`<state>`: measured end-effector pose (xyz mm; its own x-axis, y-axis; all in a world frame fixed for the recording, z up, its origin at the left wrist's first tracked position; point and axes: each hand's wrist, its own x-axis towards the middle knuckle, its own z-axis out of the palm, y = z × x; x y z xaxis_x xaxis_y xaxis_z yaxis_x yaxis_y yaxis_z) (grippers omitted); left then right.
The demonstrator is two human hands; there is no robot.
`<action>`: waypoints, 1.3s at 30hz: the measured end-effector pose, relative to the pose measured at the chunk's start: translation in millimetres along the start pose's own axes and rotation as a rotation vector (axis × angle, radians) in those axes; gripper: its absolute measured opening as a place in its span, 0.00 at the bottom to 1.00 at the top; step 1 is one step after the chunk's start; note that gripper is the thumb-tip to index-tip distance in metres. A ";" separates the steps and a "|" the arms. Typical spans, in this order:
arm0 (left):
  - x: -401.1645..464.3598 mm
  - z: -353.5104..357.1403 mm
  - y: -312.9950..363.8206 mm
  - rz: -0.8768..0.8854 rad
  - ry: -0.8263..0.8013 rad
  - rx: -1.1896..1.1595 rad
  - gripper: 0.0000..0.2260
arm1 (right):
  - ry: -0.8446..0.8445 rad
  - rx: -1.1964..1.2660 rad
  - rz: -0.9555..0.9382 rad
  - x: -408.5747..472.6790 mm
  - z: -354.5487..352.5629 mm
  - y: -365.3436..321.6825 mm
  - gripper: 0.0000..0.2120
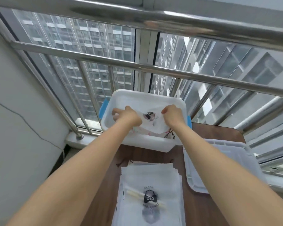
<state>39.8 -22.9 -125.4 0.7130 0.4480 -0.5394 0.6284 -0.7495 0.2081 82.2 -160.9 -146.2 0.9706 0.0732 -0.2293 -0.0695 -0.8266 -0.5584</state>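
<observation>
A white plastic bin (155,144) with blue handles stands at the far end of the brown table. Both arms reach into it. My left hand (127,115) and my right hand (172,115) each pinch an upper corner of a white cloth bag (151,119) printed with a black bow figure, holding it flat inside the bin. Under it lie other bags with dark drawstrings (170,135) showing at the right. Near me on the table lies a stack of several more white printed bags (151,193), with pale sticks on top.
The bin's white lid (219,163) lies upside down on the table at the right. A steel railing (153,67) and window glass run right behind the bin. A grey wall closes the left side. The brown table (201,209) shows between stack and lid.
</observation>
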 end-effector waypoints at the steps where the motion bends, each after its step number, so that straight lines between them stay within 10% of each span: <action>1: 1.5 1.2 0.9 -0.023 0.035 0.098 0.29 | 0.010 -0.061 -0.028 0.1 0.7 -0.3 0.16; 6: 3.8 9.9 16.1 -0.045 0.077 0.543 0.31 | 0.044 -0.266 -0.099 0.1 1.4 -1.5 0.13; 13: 37.2 27.0 8.9 0.360 -0.121 0.519 0.21 | -0.085 -0.582 -0.205 -8.4 2.2 -3.1 0.12; 18: 50.1 36.8 1.2 0.264 -0.117 0.625 0.25 | -0.312 -0.613 -0.086 -15.2 3.9 -2.4 0.08; 39: -109.5 113.8 -57.9 0.745 0.725 -0.383 0.09 | 0.290 0.088 -0.367 -185.2 17.7 80.0 0.15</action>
<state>-110.1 -84.0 -171.2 0.8872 0.2204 0.4054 -0.0683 -0.8061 0.5879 -107.2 -230.7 -162.5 0.9580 0.1830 0.2209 0.2833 -0.7236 -0.6294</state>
